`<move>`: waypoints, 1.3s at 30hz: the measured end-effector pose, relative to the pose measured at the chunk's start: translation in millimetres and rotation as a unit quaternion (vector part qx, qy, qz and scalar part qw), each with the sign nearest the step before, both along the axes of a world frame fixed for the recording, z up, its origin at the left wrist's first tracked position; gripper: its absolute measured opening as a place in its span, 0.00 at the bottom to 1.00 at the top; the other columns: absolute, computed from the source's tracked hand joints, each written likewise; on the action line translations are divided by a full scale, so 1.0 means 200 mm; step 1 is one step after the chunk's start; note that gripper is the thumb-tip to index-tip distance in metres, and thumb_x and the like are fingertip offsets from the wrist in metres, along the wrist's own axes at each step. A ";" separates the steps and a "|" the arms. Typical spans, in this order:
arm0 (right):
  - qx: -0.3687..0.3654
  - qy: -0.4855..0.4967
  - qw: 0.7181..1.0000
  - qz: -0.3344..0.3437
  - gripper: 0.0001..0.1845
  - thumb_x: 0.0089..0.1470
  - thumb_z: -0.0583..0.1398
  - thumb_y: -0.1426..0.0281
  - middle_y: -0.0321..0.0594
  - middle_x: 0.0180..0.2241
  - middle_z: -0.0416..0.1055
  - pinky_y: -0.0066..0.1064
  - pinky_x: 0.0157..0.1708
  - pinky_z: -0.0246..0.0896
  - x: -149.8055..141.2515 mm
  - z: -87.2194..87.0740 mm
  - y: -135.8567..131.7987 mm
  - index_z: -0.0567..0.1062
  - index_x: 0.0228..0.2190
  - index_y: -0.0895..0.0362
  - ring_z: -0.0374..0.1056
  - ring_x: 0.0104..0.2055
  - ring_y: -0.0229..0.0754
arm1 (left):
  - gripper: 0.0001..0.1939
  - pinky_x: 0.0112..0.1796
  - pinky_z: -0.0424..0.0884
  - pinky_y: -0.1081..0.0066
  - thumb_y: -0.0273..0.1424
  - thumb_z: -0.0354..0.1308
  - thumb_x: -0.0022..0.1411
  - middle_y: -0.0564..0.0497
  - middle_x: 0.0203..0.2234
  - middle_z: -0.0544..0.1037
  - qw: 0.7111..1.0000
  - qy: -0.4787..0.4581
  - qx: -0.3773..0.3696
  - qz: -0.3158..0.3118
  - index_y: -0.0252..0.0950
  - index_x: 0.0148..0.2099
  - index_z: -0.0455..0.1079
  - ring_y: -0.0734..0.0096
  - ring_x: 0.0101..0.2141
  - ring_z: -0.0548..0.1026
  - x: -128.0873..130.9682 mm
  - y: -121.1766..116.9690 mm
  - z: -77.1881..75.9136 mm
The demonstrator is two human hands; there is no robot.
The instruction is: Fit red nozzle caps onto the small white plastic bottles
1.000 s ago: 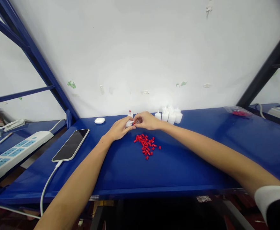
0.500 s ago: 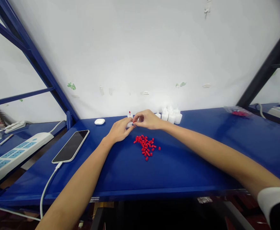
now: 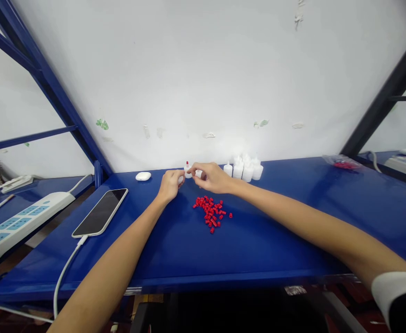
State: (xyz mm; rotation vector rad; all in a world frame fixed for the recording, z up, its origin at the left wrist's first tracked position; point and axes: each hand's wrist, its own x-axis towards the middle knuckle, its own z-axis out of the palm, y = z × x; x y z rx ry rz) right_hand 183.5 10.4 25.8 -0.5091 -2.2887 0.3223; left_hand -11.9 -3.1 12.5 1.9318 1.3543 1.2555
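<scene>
My left hand (image 3: pixel 170 183) reaches to the back of the blue shelf (image 3: pixel 265 240), its fingertips closed on a small white bottle with a red cap (image 3: pixel 187 171) that stands upright. Just right of that bottle hovers my right hand (image 3: pixel 212 177), fingers curled into a pinch; what they hold is hidden. A loose pile of small red caps (image 3: pixel 212 213) lies in front of both hands. Several uncapped white bottles (image 3: pixel 245 169) stand in a cluster against the wall, to the right of my right hand.
A phone (image 3: pixel 101 212) on a white cable lies at the left, with a white earbud case (image 3: pixel 143 175) behind it. A power strip (image 3: pixel 19 223) sits on the lower left shelf. A clear bag of red caps (image 3: pixel 342 162) rests far right. Blue frame posts flank the shelf.
Both hands have drawn apart and shifted toward the wall. The left hand has carried the capped bottle back and stood it upright; the right hand has come off it.
</scene>
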 end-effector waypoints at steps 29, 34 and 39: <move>0.030 -0.191 0.967 -0.167 0.32 0.58 0.56 0.72 0.48 0.66 0.60 0.48 0.60 0.61 0.09 -0.11 0.18 0.64 0.64 0.55 0.62 0.64 0.55 | 0.19 0.33 0.63 0.70 0.37 0.42 0.70 0.50 0.25 0.76 0.978 0.165 0.085 0.093 0.36 0.36 0.71 0.67 0.27 0.72 -0.04 0.04 -0.06; 0.053 -0.155 0.967 -0.196 0.26 0.57 0.56 0.73 0.50 0.53 0.73 0.41 0.44 0.67 0.09 -0.05 0.13 0.71 0.58 0.57 0.73 0.47 0.52 | 0.22 0.33 0.63 0.71 0.36 0.38 0.72 0.52 0.23 0.75 0.981 0.129 0.116 0.091 0.36 0.35 0.72 0.69 0.27 0.72 -0.04 0.03 -0.06; -0.062 -0.248 0.967 0.009 0.12 0.53 0.62 0.72 0.37 0.32 0.78 0.29 0.36 0.63 0.09 0.04 0.09 0.81 0.40 0.57 0.71 0.32 0.39 | 0.21 0.30 0.61 0.72 0.36 0.38 0.71 0.53 0.24 0.73 0.990 0.079 0.068 0.093 0.36 0.37 0.71 0.71 0.26 0.70 -0.04 0.05 -0.07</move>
